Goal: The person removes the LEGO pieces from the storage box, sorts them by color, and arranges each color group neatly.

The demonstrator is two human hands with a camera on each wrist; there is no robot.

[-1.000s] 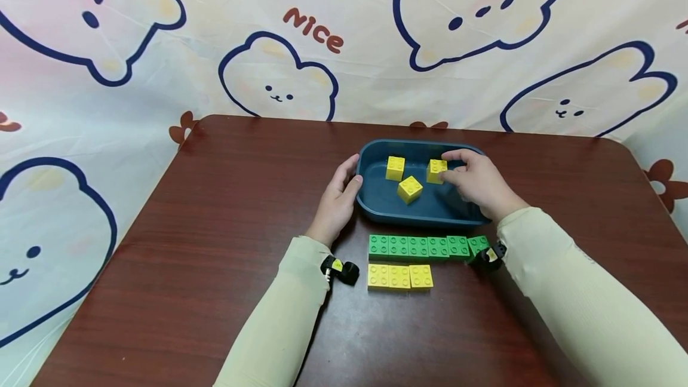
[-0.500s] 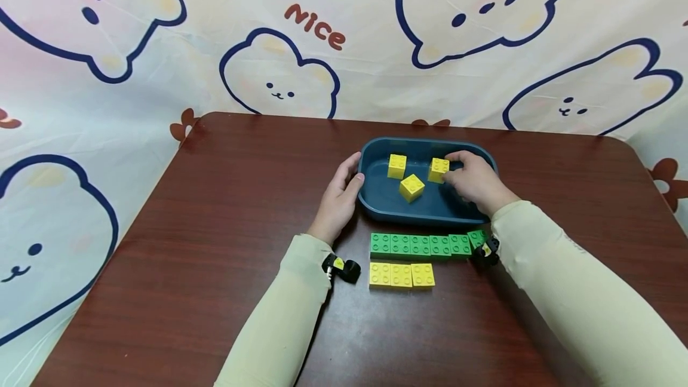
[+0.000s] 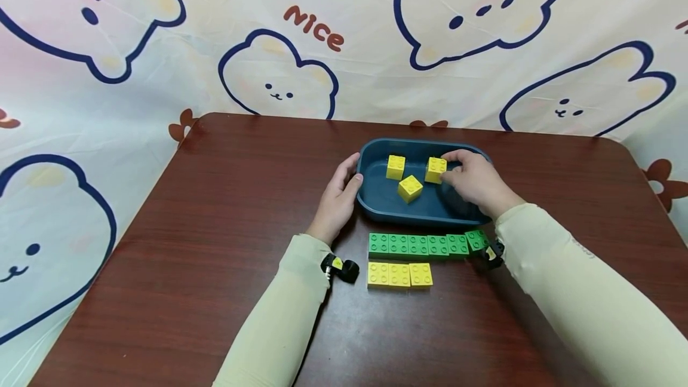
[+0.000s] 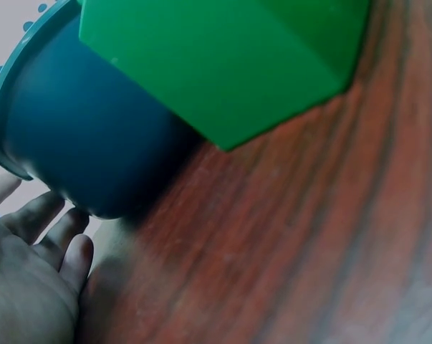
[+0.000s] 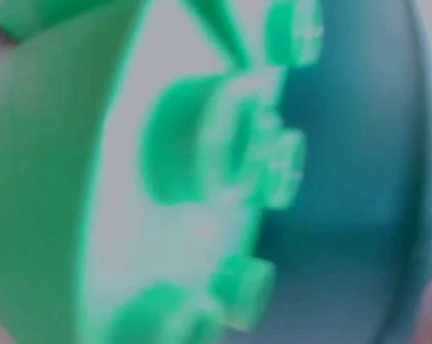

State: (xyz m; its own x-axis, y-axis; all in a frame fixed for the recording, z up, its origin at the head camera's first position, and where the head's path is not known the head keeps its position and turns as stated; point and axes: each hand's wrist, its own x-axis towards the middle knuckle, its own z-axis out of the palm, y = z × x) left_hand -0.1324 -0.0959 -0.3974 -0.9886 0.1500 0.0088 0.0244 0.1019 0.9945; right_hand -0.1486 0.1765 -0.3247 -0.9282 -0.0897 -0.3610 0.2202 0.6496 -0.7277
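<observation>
A dark blue tray stands on the table with three yellow bricks inside. My right hand reaches over its right end and pinches the rightmost yellow brick between thumb and fingers. The other two, a back-left yellow brick and a front yellow brick, lie untouched on the tray floor. At the tray's left end my left hand rests its extended fingers against the outer wall; the left wrist view shows these fingers beside the wall.
Close in front of the tray runs a row of several green bricks, its right end beside the right wrist camera. Nearer me lies a row of three yellow bricks. A patterned cloth hangs behind the table.
The hands and tray hold nearly the same places, with only a slight shift of the view. The rightmost green brick has moved slightly toward the tray.
</observation>
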